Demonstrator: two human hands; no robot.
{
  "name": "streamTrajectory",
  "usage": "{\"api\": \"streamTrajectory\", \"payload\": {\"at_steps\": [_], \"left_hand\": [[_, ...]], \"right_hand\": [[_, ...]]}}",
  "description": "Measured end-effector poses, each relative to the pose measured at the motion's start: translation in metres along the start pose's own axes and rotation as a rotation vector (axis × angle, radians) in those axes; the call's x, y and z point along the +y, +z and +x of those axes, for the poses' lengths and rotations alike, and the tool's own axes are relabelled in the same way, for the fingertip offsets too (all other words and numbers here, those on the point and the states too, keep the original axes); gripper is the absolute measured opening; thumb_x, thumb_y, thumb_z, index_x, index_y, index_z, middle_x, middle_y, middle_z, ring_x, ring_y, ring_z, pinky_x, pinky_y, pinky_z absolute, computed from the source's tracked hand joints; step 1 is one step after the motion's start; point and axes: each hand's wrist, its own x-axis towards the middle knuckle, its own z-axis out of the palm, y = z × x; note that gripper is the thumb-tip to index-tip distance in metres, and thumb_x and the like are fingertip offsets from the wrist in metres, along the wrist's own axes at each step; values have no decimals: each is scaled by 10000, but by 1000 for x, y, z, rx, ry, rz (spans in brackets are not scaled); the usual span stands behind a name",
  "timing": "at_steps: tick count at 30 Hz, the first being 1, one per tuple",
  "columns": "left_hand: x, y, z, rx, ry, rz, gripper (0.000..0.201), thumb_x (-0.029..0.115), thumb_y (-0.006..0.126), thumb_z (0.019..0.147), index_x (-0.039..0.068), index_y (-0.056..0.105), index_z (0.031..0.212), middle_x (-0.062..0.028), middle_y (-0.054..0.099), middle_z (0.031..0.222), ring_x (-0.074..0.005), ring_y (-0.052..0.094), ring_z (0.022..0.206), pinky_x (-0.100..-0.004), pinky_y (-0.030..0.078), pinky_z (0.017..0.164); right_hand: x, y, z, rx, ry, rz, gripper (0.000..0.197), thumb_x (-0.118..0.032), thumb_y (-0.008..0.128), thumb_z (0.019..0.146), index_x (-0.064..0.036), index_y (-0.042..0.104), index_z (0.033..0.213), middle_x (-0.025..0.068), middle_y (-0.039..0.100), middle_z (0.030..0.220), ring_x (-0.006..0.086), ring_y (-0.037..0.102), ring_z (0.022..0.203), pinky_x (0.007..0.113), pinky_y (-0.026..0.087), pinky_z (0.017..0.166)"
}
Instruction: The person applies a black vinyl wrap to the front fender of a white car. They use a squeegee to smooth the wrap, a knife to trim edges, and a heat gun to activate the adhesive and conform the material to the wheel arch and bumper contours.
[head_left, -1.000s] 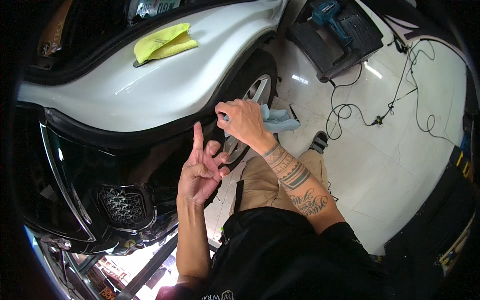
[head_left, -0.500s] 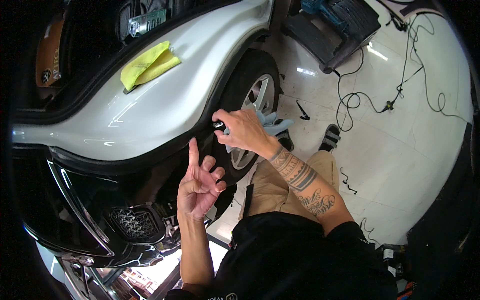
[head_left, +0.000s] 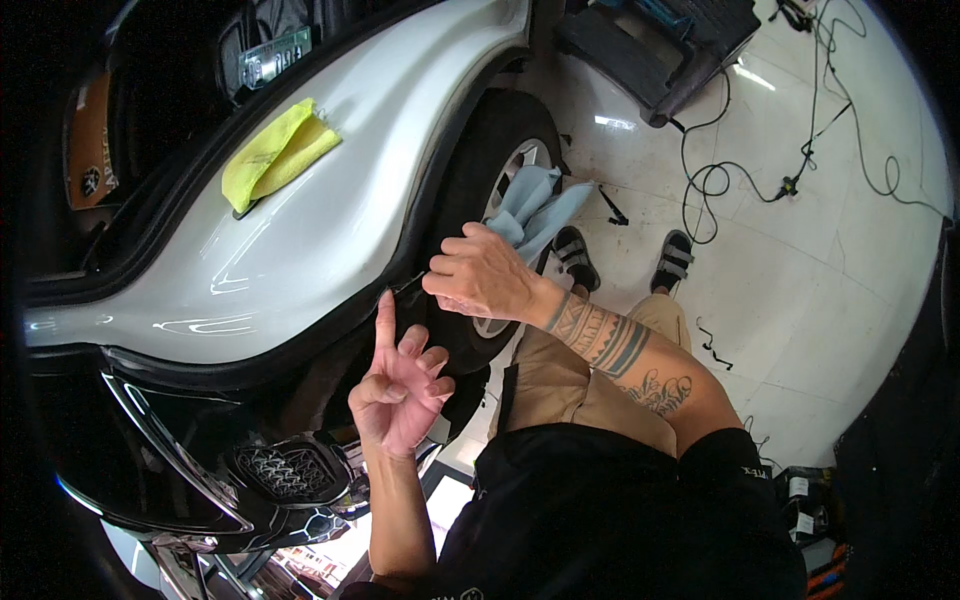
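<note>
My left hand (head_left: 398, 395) is palm up, its index finger stretched out with the tip at the black wheel-arch trim (head_left: 350, 312). Its other fingers curl loosely, holding nothing. Just right of that fingertip my right hand (head_left: 485, 275) is closed, knuckles up. A light-blue cloth (head_left: 540, 210) sticks out from behind it, over the wheel (head_left: 515, 120). From its closed fingers a thin dark piece (head_left: 410, 283) runs toward the left fingertip; its kind is too small to tell. The white fender (head_left: 270, 260) lies beyond both hands.
A yellow cloth (head_left: 280, 160) rests on the fender. The black bumper (head_left: 200, 420) is at left. A black wheeled stool or cart (head_left: 650, 55) stands at far right, near cables (head_left: 710, 205) on the tiled floor (head_left: 800, 300). A small dark tool (head_left: 613, 207) lies there too.
My right hand has turned knuckles up and moved slightly down, and more of the blue cloth shows. A shiny small thing between its fingers is now hidden. My left index fingertip stays by the trim.
</note>
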Motion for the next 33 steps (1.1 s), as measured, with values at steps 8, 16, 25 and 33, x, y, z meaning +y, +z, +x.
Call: {"api": "streamTrajectory", "payload": {"at_steps": [8,16,25,33], "left_hand": [[7,13,-6,-42,-38,-121,1040,-63,501,562,157,240,1544,-97,469,1056,-259,511,973,-370,485,722],[11,22,-4,-91,-53,-258,999,-46,538,622,97,197,1550,-82,432,1065,-246,498,1008,-347,492,748],[12,26,-5,-67,-39,-341,969,-81,528,651,86,195,1546,-86,412,1045,-196,508,936,-284,544,638],[12,25,-3,-121,-67,-405,961,-94,522,666,79,175,1546,-101,418,1037,-185,533,919,-258,573,610]], "right_hand": [[18,-12,-88,217,1168,912,170,-135,734,856,-44,670,984,31,700,930,113,633,763,283,506,693],[-44,-30,-58,59,728,876,310,-25,747,752,-42,616,1032,63,620,1007,220,618,957,352,510,855],[-60,-15,-2,209,389,399,498,103,740,554,-16,642,1027,94,581,1012,298,563,980,385,509,830],[-60,-7,12,133,430,276,68,-22,587,788,-33,607,852,73,505,859,259,508,830,394,437,697]]}}
